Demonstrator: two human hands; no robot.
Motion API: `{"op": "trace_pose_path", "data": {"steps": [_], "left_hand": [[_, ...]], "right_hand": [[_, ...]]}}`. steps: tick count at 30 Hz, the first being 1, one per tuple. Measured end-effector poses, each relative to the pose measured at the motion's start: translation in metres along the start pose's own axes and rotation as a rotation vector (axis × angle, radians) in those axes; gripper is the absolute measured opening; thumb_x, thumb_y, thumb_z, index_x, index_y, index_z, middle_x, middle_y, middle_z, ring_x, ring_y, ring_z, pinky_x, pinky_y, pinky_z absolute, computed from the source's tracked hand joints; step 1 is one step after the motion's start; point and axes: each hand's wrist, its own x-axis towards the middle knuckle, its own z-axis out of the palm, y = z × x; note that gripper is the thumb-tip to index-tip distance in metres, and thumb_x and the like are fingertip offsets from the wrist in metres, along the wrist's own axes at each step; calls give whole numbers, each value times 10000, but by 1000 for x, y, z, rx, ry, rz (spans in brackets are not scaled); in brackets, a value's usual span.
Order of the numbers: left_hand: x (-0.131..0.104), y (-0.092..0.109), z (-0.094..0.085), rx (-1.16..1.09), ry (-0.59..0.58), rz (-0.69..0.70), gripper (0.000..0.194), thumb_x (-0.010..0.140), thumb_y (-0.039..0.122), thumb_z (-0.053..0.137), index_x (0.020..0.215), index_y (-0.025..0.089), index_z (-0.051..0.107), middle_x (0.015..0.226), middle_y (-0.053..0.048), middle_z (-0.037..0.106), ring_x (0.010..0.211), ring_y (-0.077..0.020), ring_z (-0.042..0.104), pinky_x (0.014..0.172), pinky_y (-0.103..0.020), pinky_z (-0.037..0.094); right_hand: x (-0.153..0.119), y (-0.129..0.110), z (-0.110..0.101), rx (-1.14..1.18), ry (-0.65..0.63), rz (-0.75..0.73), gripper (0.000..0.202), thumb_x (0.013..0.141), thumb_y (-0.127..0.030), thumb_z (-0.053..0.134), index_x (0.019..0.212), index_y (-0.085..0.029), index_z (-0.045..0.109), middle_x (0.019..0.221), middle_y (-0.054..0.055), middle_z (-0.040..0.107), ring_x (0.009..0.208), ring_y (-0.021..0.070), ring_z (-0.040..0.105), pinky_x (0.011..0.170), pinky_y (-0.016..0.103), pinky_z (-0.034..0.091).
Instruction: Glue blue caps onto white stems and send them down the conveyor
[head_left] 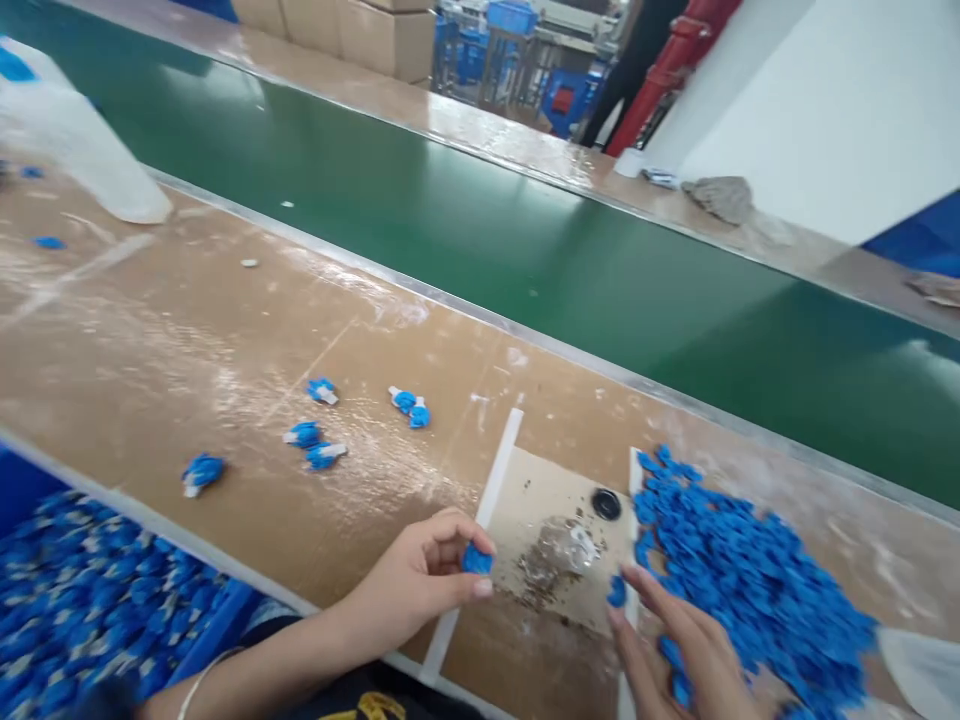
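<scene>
Between the thumb and fingers of my left hand (pixel 427 565) is a small blue piece (pixel 477 560), held over the left edge of a beige board (pixel 540 480). My right hand (pixel 675 640) pinches another small blue part (pixel 616 591) at the board's right edge. Beside that hand, a large heap of loose blue parts (pixel 757 580) spreads on the table. On the board lie a clear, shiny lump (pixel 559 548) with dark crumbs around it and a round black cap (pixel 606 504). What the clear lump is, I cannot tell.
A green conveyor belt (pixel 465 230) runs behind the table. Several blue pieces with white tabs (pixel 324 456) lie left of the board. At lower left stands a blue bin (pixel 217 625) full of similar pieces. A whitish plastic bottle (pixel 90 150) is at far left; cardboard boxes (pixel 367 40) stand beyond the belt.
</scene>
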Motion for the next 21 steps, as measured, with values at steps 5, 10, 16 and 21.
{"op": "trace_pose_path", "data": {"steps": [5,10,16,21], "left_hand": [[6,0,-2,-33,-32,-60,294,755,295,801,976,215,625,887,-11,693,845,-151,673,740,-266,493],[10,1,4,27,19,-27,304,770,259,780,1026,209,624,1047,-68,732,1018,-180,658,941,-338,474],[16,1,19,-108,-62,-46,372,816,322,751,1113,208,557,1071,-81,704,862,-191,704,776,-326,515],[17,0,33,-214,-128,-39,436,835,270,745,1190,209,499,1016,-49,697,831,-127,670,779,-266,490]], "right_hand": [[24,-28,22,1,48,64,321,964,-298,570,1273,-212,578,1050,64,715,949,228,600,828,353,491],[21,-24,25,70,7,99,320,942,-291,604,1257,-238,607,1073,58,710,952,223,601,841,370,493],[14,-50,20,678,124,537,345,870,-249,689,1210,-264,635,1113,69,723,994,215,687,814,339,575],[11,-70,29,1090,196,729,314,859,-214,697,1169,-240,659,1076,94,738,953,231,720,773,336,618]]}}
